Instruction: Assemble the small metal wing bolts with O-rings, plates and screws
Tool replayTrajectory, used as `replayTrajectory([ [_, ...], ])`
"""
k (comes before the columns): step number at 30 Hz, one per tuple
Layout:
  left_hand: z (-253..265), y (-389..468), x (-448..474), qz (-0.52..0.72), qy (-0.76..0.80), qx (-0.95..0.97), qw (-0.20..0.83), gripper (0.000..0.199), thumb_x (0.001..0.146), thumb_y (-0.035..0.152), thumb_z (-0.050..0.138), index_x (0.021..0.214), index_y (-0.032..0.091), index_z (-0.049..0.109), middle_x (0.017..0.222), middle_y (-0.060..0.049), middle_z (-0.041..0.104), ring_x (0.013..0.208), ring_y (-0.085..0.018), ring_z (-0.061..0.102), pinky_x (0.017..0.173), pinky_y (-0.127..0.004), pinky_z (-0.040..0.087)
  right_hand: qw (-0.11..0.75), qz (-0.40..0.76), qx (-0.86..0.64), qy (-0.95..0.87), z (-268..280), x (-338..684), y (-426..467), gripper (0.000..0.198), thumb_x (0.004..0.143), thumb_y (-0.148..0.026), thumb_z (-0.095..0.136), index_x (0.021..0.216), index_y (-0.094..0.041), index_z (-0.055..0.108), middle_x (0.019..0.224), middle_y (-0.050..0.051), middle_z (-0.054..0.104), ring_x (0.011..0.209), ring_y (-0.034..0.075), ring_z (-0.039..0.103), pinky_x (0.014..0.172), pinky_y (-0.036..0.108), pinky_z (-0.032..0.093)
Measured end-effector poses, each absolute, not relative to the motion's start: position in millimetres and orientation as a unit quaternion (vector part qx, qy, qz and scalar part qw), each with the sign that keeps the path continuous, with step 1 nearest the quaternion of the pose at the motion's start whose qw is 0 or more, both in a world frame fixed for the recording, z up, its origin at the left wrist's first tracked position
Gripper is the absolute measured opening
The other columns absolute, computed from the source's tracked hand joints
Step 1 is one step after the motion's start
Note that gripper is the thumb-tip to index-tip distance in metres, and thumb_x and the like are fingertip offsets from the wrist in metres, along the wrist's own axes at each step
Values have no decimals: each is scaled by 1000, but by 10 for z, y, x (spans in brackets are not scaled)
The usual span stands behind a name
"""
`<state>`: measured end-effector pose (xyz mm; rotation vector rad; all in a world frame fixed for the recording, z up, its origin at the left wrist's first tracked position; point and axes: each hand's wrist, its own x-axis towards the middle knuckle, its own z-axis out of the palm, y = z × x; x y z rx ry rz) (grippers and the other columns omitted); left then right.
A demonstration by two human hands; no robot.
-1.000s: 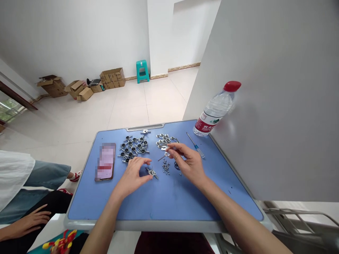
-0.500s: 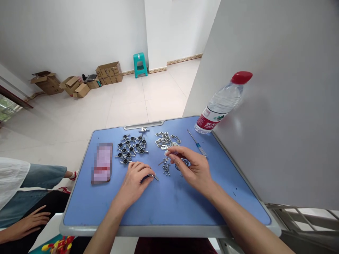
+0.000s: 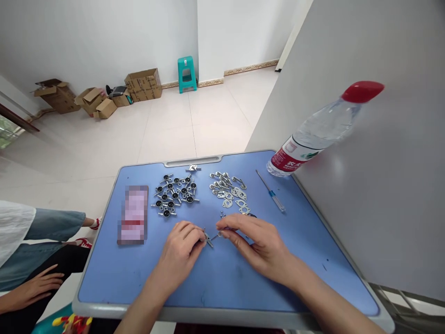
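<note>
Mid-worktop (image 3: pixel 201 290), the left hand (image 3: pixel 184 243) has its grip clamped on a small metal fitting (image 3: pixel 209 240), the right hand (image 3: pixel 259 243) pinches a slim metal part (image 3: pixel 216 236) just beside it—seemingly a joining step, calling for careful alignment—with black-capped fittings (image 3: pixel 175 195) lying farther left.

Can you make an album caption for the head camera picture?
Left hand holds a metal fitting, right hand a thin metal piece, over a blue table.
</note>
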<state>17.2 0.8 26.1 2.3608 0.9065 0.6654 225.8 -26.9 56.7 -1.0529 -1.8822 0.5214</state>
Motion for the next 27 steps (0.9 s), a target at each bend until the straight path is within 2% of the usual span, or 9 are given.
replayTrajectory([
  [5,279,3,158,240,352,860,282,12,93,9,54,87,19,53,95,-3,66,91,-19,56,80,-34,43,431,189,-434,-768,531,2236,-260,17,96,-10,46,102,-19,58,81,3,67,71,14,63,64,24,49],
  [12,330,12,124,229,364,869,245,5,93,15,57,90,20,57,102,-3,68,93,-20,58,80,-35,40,376,186,-445,-791,510,2243,-281,17,97,-11,43,105,-18,56,79,4,66,65,14,58,60,25,45],
  [27,313,10,146,257,316,904,132,22,97,9,46,90,20,64,98,-4,71,90,-19,61,77,-34,39,374,183,-456,-787,531,2310,-261,17,97,-10,44,107,-17,56,82,5,68,68,14,61,61,25,47],
])
